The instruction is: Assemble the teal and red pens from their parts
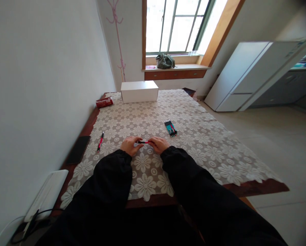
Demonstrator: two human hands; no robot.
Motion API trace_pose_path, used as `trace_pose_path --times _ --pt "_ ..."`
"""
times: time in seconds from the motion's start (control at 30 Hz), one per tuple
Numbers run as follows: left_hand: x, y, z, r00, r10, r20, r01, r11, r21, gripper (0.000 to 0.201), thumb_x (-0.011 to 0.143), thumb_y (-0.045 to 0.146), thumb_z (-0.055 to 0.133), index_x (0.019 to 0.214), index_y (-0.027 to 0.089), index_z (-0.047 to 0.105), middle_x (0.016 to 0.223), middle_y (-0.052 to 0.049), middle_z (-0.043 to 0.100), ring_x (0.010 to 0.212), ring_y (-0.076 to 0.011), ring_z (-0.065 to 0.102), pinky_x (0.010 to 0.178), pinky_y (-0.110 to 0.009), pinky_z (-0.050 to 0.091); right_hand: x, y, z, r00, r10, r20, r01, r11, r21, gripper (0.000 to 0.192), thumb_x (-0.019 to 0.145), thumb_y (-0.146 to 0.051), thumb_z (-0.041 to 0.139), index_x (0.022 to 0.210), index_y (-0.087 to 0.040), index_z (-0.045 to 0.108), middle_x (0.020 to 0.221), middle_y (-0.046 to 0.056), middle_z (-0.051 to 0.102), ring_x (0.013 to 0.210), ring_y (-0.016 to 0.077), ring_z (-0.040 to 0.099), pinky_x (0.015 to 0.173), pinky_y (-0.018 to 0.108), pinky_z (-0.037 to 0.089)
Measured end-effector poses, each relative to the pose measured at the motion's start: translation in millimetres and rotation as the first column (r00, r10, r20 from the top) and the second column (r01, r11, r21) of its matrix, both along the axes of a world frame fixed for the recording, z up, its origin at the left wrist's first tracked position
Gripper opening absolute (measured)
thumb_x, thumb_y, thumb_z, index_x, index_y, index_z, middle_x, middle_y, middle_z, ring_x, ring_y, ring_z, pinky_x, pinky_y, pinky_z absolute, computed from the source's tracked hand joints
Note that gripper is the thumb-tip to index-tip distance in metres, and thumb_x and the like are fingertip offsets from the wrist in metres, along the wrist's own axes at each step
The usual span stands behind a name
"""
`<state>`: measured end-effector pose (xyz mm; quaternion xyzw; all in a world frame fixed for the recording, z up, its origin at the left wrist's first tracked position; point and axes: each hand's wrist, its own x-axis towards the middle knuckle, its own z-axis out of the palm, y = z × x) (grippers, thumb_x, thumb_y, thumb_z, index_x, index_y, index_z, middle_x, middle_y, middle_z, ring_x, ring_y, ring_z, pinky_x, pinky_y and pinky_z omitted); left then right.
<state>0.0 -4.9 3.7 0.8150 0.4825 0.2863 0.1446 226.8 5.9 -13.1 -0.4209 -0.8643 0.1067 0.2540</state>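
Observation:
Between my two hands, just over the lace tablecloth (142, 162), is a red and black pen (143, 142) lying sideways. My left hand (130, 145) pinches its black end with thumb and fingers. The red end is in the closed fingers of my right hand (159, 144). To the right and farther off, several teal, red and black pens (171, 128) lie side by side in a row. Another red and black pen (100, 141) rests alone to the left of my left hand.
A white box (139, 92) stands at the table's far end, beside a red packet (104, 102). Along the left edge lie a dark flat object (78, 149) and a white power strip (46, 194) with cables. A wall runs close on the left.

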Motion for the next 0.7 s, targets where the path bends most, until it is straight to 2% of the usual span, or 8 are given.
trace_pose_path --times 0.07,0.2,0.33,0.4,0.5,0.6,0.7 --pt "-0.3 -0.1 0.3 0.999 0.029 -0.014 -0.028 0.999 0.018 0.024 0.088 0.043 0.06 0.103 0.025 0.067 0.094 -0.003 0.073 0.093 -0.02 0.064 0.086 -0.033 0.049 0.1 0.0 0.0 1.0 -0.003 -0.008 0.003 1.0 0.007 0.019 0.098 -0.03 0.048 0.101 -0.022 0.066 0.098 0.005 0.069 0.091 0.0172 0.062 0.08 0.027 0.045" --pt "-1.2 1.5 -1.4 0.996 0.051 -0.071 -0.048 0.998 0.031 0.031 0.096 0.039 0.045 0.083 0.022 0.067 0.088 -0.004 0.071 0.088 -0.0193 0.064 0.083 -0.032 0.048 0.0 0.0 0.0 1.0 -0.009 -0.019 0.009 1.0 0.023 0.019 0.098 -0.03 0.049 0.1 -0.022 0.065 0.097 0.005 0.069 0.091 0.0173 0.062 0.08 0.027 0.045" --pt "-1.3 2.3 -2.7 0.999 0.04 -0.03 -0.04 0.999 0.005 0.013 0.087 0.034 0.061 0.093 0.023 0.066 0.093 -0.003 0.071 0.091 -0.0197 0.064 0.085 -0.032 0.048 0.1 0.4 0.1 1.0 -0.023 -0.013 0.024 0.999 0.035 0.018 0.097 -0.029 0.049 0.099 -0.021 0.065 0.096 0.005 0.069 0.09 0.0177 0.063 0.079 0.027 0.045" --pt "-1.1 2.1 -2.4 0.999 0.037 -0.006 -0.037 0.999 -0.002 0.022 0.082 0.034 0.067 0.101 0.024 0.064 0.098 -0.003 0.071 0.094 -0.0204 0.064 0.087 -0.033 0.048 0.5 0.8 0.3 0.999 -0.031 -0.016 0.032 0.999 0.035 0.018 0.097 -0.029 0.049 0.099 -0.022 0.065 0.096 0.005 0.069 0.09 0.0177 0.063 0.079 0.027 0.045" --pt "-1.0 2.3 -1.7 0.999 0.052 -0.008 -0.052 0.999 0.001 0.023 0.087 0.04 0.06 0.103 0.023 0.064 0.099 -0.004 0.071 0.097 -0.0213 0.063 0.087 -0.034 0.047 1.0 1.1 0.8 0.999 -0.033 -0.024 0.034 0.999 0.037 0.018 0.097 -0.029 0.049 0.1 -0.022 0.065 0.095 0.005 0.069 0.089 0.0176 0.063 0.078 0.027 0.045" --pt "-1.4 3.1 -2.5 0.996 0.066 -0.052 -0.065 0.998 0.011 0.028 0.096 0.038 0.044 0.088 0.022 0.066 0.092 -0.005 0.07 0.094 -0.0211 0.063 0.085 -0.034 0.047 0.9 0.7 1.2 0.999 -0.028 -0.028 0.029 0.999 0.041 0.018 0.098 -0.03 0.049 0.099 -0.022 0.066 0.095 0.005 0.069 0.089 0.0174 0.063 0.078 0.026 0.045" --pt "-1.6 3.4 -3.9 0.998 0.05 -0.026 -0.049 0.999 0.022 0.02 0.093 0.034 0.05 0.09 0.022 0.066 0.093 -0.005 0.07 0.092 -0.021 0.063 0.085 -0.034 0.047 0.6 0.4 1.0 0.999 -0.034 -0.028 0.035 0.999 0.039 0.018 0.098 -0.029 0.05 0.099 -0.022 0.066 0.095 0.005 0.069 0.09 0.017 0.063 0.079 0.026 0.045"
